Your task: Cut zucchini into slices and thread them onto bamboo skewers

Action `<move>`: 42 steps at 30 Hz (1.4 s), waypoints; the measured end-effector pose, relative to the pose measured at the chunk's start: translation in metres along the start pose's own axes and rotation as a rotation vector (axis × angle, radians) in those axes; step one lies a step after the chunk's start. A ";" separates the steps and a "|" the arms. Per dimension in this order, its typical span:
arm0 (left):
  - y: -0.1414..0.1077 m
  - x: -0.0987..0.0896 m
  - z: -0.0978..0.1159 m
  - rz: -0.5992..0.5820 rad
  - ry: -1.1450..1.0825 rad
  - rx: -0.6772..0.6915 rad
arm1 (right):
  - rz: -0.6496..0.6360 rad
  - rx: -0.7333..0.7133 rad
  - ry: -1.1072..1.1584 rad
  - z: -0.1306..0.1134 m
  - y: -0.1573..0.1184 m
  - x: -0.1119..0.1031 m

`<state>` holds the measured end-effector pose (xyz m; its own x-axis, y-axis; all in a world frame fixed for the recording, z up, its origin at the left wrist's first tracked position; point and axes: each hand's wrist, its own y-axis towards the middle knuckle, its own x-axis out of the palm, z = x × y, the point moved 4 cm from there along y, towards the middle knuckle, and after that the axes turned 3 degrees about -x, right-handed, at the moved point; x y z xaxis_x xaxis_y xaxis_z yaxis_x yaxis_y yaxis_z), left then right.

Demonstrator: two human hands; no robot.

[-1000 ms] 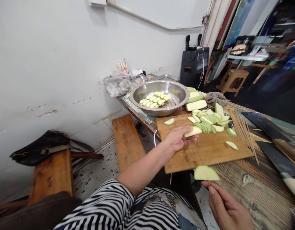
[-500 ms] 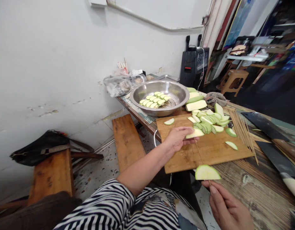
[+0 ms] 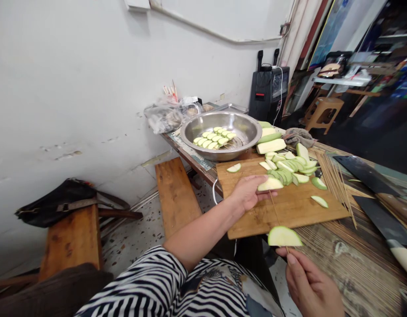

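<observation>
My left hand [image 3: 250, 192] pinches a pale green zucchini slice [image 3: 270, 184] above the wooden cutting board [image 3: 246, 218]. Below and to the right, my right hand [image 3: 311, 279] grips the lower end of a thin bamboo skewer [image 3: 275, 208]. One half-round zucchini slice [image 3: 284, 237] is threaded on that skewer just above my right fingers. The skewer's upper end meets the bottom edge of the slice in my left hand; whether it has gone in I cannot tell. A heap of cut zucchini slices [image 3: 286, 165] lies on the far right of the board.
A steel basin [image 3: 249, 132] holding skewered slices stands behind the board. Zucchini halves [image 3: 271, 146] lie beside it. To the right are loose bamboo skewers [image 3: 337, 182] and two cleavers [image 3: 382, 215]. A wooden bench [image 3: 177, 196] stands at the left, near the wall.
My right hand, with the skewer and its threaded slice, has shifted slightly up and left. The slice in my left hand sits slightly further right. Both hands keep their hold.
</observation>
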<state>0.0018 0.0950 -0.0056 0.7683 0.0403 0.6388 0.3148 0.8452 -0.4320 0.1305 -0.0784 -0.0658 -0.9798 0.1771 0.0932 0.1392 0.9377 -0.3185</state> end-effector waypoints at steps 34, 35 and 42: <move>-0.006 0.007 -0.008 -0.019 0.056 -0.036 | 0.007 0.073 0.363 -0.022 -0.007 0.034; -0.005 0.007 -0.008 -0.020 0.056 -0.037 | -0.008 0.075 0.376 -0.022 -0.007 0.036; -0.001 0.002 -0.008 0.021 0.054 0.037 | 0.084 -0.115 -0.051 -0.015 0.010 0.020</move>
<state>0.0077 0.0894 -0.0090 0.8036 0.0302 0.5943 0.2786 0.8634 -0.4205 0.1147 -0.0608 -0.0536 -0.9697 0.2432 0.0217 0.2332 0.9489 -0.2126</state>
